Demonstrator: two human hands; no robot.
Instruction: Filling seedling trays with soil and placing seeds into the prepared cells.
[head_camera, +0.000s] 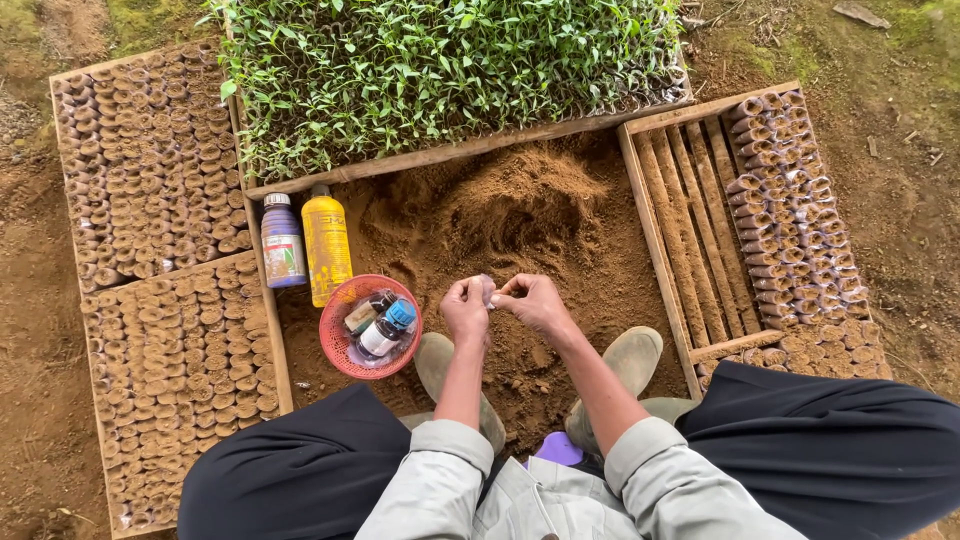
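My left hand (466, 305) and my right hand (533, 299) meet above a pile of loose brown soil (505, 215). Together they pinch a small clear plastic bag (488, 290) between the fingertips; little of it shows. Both hands hover over the soil between my two grey boots (630, 360). To the left of my left hand sits a red plastic basket (338, 350) with small bottles in it.
A yellow bottle (326, 243) and a purple-labelled bottle (283, 243) lie left of the soil. A tray of green seedlings (440, 70) stands behind it. Wooden trays of soil-filled bags lie at the left (160, 280); a slatted tray (700, 220) with filled clear bags is at the right.
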